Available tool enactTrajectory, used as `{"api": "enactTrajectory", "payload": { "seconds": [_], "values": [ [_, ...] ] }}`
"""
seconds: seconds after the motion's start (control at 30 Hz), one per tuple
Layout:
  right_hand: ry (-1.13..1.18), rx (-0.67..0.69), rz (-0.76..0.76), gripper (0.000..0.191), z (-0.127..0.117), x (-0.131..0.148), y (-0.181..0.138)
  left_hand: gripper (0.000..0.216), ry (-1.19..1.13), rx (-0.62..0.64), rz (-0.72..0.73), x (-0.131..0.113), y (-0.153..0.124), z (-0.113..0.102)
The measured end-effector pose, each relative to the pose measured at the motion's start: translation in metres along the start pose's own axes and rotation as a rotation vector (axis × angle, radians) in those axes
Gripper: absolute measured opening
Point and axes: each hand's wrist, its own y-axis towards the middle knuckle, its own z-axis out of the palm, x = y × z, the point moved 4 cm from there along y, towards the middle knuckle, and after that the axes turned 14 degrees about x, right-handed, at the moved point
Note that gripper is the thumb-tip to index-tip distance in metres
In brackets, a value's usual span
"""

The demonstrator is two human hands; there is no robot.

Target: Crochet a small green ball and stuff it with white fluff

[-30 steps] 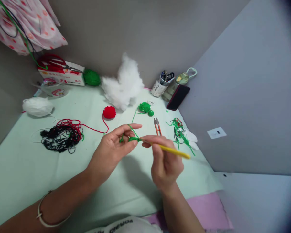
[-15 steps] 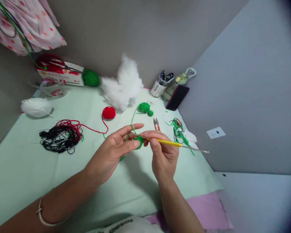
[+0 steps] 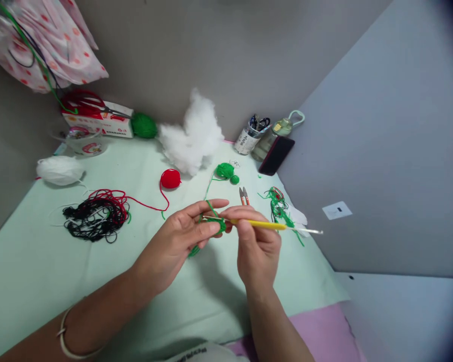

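Green yarn, worked into a small piece [image 3: 222,227], sits between the thumb and fingers of our left hand [image 3: 171,236], which is closed on it in a pinch with the index finger extended. Over that finger passes a green strand [image 3: 211,207], leading to the green ball [image 3: 224,171] beyond the fingertips. Our right hand [image 3: 258,246] grips the yellow-handled hook [image 3: 262,224] like a pen; its slim metal end lies against the piece, though we cannot tell whether it passes through a loop. We judge the piece soft, very light and liable to stretch: hold it at the edge next to the hook, without squeezing. The hook should be stiff and light, its bare metal more slippery; hold it by the yellow handle. Just beyond the right hand's fingertips lie the snips [image 3: 243,195].
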Motion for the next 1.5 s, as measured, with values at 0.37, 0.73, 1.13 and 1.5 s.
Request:
{"api": "enactTrajectory", "payload": {
  "seconds": [0.37, 0.73, 1.13, 1.5],
  "values": [
    [0.183, 0.023, 0.096, 0.023, -0.005, -0.001, 0.003, 0.03, 0.201, 0.016, -0.03, -0.002, -0.003, -0.005],
    [-0.851, 0.136, -0.411, 0.031, 0.013, 0.008, -0.018, 0.045, 0.107, -0.104, 0.019, 0.006, -0.004, -0.004],
    [-0.238, 0.089, -0.084, 0.024, 0.005, 0.003, 0.0, 0.04, 0.117, -0.047, 0.023, -0.002, -0.004, 0.0],
    [-0.091, -0.047, -0.043, 0.022, -0.008, 0.001, -0.002, 0.027, -0.047, 0.002, -0.035, 0.003, -0.001, -0.003]
  ]
}}
